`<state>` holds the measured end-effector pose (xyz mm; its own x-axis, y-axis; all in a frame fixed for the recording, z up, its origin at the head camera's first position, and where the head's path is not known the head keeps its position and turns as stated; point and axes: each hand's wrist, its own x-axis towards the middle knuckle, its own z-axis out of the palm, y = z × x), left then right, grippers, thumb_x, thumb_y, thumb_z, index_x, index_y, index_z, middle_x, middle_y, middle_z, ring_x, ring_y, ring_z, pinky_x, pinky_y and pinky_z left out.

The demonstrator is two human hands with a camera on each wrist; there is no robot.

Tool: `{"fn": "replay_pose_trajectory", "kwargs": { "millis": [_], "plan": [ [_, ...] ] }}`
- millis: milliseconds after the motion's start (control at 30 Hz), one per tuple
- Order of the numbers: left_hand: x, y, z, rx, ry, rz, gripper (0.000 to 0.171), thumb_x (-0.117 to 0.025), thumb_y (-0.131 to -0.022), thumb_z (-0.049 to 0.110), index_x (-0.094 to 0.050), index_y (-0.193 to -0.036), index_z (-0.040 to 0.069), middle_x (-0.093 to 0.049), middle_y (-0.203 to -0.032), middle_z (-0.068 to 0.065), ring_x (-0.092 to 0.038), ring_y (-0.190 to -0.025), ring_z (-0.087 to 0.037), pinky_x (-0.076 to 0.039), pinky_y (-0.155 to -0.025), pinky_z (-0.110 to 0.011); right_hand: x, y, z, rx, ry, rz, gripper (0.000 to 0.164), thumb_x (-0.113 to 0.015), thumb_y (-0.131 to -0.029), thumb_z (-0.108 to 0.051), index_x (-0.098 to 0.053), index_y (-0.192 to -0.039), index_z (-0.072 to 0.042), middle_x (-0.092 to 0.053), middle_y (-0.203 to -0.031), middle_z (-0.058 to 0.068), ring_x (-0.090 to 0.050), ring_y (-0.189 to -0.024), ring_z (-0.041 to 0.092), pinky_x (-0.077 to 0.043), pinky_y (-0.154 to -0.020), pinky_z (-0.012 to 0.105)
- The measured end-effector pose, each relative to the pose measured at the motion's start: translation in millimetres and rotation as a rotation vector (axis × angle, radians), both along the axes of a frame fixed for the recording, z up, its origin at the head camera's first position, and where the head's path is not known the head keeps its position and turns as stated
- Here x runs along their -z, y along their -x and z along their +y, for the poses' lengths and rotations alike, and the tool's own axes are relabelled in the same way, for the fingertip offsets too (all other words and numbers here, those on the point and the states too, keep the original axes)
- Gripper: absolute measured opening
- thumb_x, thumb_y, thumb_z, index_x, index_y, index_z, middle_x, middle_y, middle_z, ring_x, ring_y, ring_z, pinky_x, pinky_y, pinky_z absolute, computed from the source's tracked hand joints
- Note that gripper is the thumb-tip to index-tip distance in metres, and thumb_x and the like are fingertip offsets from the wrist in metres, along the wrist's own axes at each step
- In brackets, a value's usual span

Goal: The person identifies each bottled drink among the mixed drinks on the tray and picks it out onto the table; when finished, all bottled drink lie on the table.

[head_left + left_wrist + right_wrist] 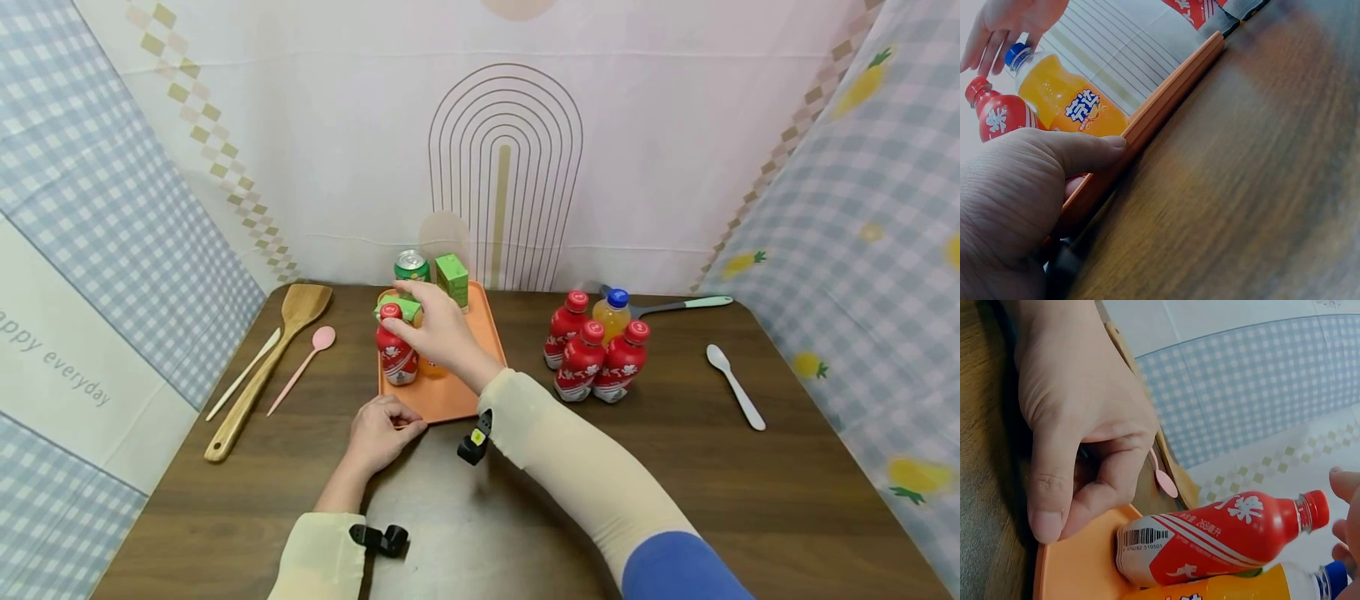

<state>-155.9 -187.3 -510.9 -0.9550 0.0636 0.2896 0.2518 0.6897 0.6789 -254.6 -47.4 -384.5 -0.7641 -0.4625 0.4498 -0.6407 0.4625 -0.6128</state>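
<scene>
The orange tray [442, 407] lies on the table; my left hand [381, 433] pinches its near rim, with the thumb [1094, 152] over the edge. Standing on the tray are a red bottle [397, 357] and, beside it, an orange-drink bottle [1063, 94] with a blue cap, mostly covered by my right hand in the head view. That right hand [438, 329] hovers at the height of the two caps, fingers loosely spread and holding nothing. Behind it on the tray are a green can [411, 265], an upright green carton [452, 279] and another green carton [401, 306], partly hidden.
Right of the tray stand three red bottles [580, 367] around another orange-drink bottle [612, 315]. A dark utensil with a pale green handle [708, 302] lies behind them, a white spoon [735, 387] further right. At left lie a wooden spatula [258, 387], a pink spoon [311, 354] and a thin white utensil [243, 375].
</scene>
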Motion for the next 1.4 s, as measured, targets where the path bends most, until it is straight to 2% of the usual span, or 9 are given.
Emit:
{"fn": "replay_pose_trajectory", "kwargs": {
  "millis": [167, 233, 433, 700, 900, 1133, 1300, 1400],
  "plan": [
    [0.4, 2.1, 2, 0.010, 0.006, 0.015, 0.012, -0.083, -0.074, 0.023, -0.072, -0.070, 0.025, -0.056, -0.068, 0.017, -0.051, -0.070, -0.007, -0.042, -0.065, -0.029, -0.4, 0.6, -5, 0.015, -0.114, 0.042, 0.046, -0.068, -0.089, -0.035, -0.060, -0.131, -0.018, -0.059, -0.130, -0.005, -0.048, -0.125, 0.007, -0.015, -0.113, 0.050],
    [0.1, 2.7, 3, 0.013, 0.012, 0.018, 0.012, -0.083, -0.074, 0.023, -0.072, -0.070, 0.025, -0.056, -0.068, 0.017, -0.051, -0.070, -0.007, -0.042, -0.065, -0.029, 0.6, 0.2, -6, 0.033, -0.132, 0.062, 0.041, -0.069, -0.089, -0.034, -0.063, -0.127, -0.020, -0.061, -0.129, -0.006, -0.049, -0.124, 0.008, -0.013, -0.112, 0.053],
    [-1.6, 3.0, 4, 0.016, 0.017, 0.015, 0.011, -0.083, -0.074, 0.023, -0.072, -0.070, 0.025, -0.056, -0.069, 0.017, -0.051, -0.070, -0.007, -0.042, -0.065, -0.029, 0.7, -3.0, -4, 0.053, -0.161, 0.092, 0.031, -0.070, -0.089, -0.030, -0.069, -0.119, -0.023, -0.064, -0.123, -0.008, -0.048, -0.126, 0.009, -0.011, -0.113, 0.054],
    [-2.2, 0.1, 2, 0.005, 0.018, 0.012, 0.012, -0.083, -0.075, 0.023, -0.072, -0.069, 0.024, -0.057, -0.069, 0.016, -0.051, -0.071, -0.008, -0.042, -0.065, -0.030, 2.6, -11.6, 1, -0.014, -0.174, 0.149, 0.029, -0.070, -0.089, -0.027, -0.069, -0.117, -0.022, -0.067, -0.117, -0.011, -0.057, -0.115, 0.004, -0.002, -0.114, 0.049],
    [0.1, -0.9, 0, 0.003, 0.032, 0.028, 0.012, -0.084, -0.073, 0.022, -0.072, -0.069, 0.023, -0.057, -0.070, 0.014, -0.052, -0.072, -0.009, -0.043, -0.066, -0.032, 7.9, -20.0, 3, -0.047, -0.187, 0.239, 0.029, -0.069, -0.090, -0.025, -0.068, -0.119, -0.020, -0.067, -0.117, -0.009, -0.058, -0.113, 0.004, -0.005, -0.115, 0.044],
    [2.3, -1.2, -1, -0.005, 0.044, 0.007, 0.011, -0.083, -0.074, 0.022, -0.073, -0.070, 0.023, -0.059, -0.072, 0.012, -0.054, -0.075, -0.011, -0.043, -0.069, -0.034, 16.8, -25.0, 5, -0.068, -0.170, 0.331, 0.031, -0.073, -0.087, -0.021, -0.068, -0.117, -0.018, -0.067, -0.116, -0.007, -0.060, -0.111, 0.005, -0.008, -0.115, 0.043],
    [3.4, -1.0, -1, -0.007, 0.051, 0.018, 0.012, -0.083, -0.073, 0.021, -0.073, -0.069, 0.023, -0.061, -0.072, 0.012, -0.056, -0.076, -0.011, -0.044, -0.069, -0.035, 23.2, -27.9, 10, -0.110, -0.107, 0.405, 0.028, -0.075, -0.084, -0.016, -0.070, -0.112, -0.013, -0.070, -0.111, -0.004, -0.062, -0.106, 0.007, -0.021, -0.113, 0.041],
    [3.4, -1.0, -1, -0.005, 0.050, 0.037, 0.012, -0.084, -0.072, 0.022, -0.073, -0.068, 0.023, -0.061, -0.071, 0.014, -0.056, -0.075, -0.011, -0.044, -0.068, -0.034, 25.7, -30.5, 16, -0.119, -0.068, 0.397, 0.029, -0.076, -0.083, -0.014, -0.071, -0.111, -0.013, -0.069, -0.112, -0.003, -0.061, -0.107, 0.009, -0.035, -0.106, 0.033]
  ]
}}
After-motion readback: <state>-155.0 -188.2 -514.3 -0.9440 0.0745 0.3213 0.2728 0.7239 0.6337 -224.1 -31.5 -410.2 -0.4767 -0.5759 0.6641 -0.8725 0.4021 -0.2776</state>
